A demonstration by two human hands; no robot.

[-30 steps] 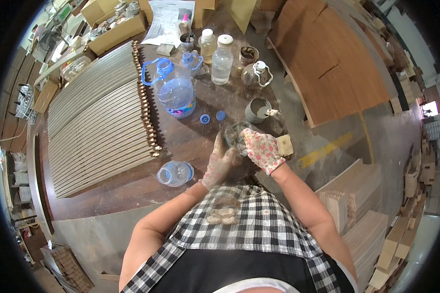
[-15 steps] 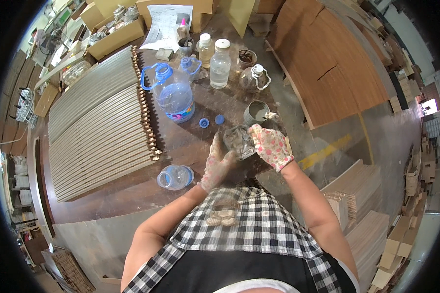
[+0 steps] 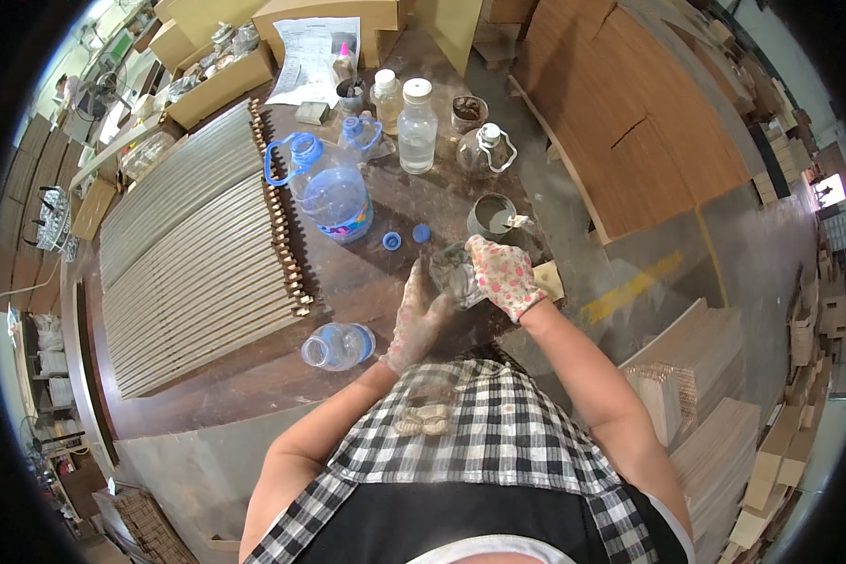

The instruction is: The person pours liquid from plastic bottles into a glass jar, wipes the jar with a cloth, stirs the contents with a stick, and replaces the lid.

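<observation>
So on the far left of the brown tabletop (image 3: 277, 393) there's a big spread of greyish slats (image 3: 197, 273) laid side by side, with a knobbly brown edge on their right. Just right of those sits a large clear jug (image 3: 334, 193) with a blue handle, and nearer the person a smaller clear bottle (image 3: 350, 343). Then come two blue caps (image 3: 392, 242), close together but not touching. The left hand (image 3: 411, 324), gloved, has its fingers stretched out and thumb apart, right up beside a crumpled-looking clear plastic piece (image 3: 453, 274); can't tell if it's actually gripping. That piece is between the hands over the tabletop's near right part. A grey tub (image 3: 480, 228) stands just beyond, and the right hand (image 3: 506, 279), in a pink-patterned glove, looks to be pinching the plastic's upper right edge
</observation>
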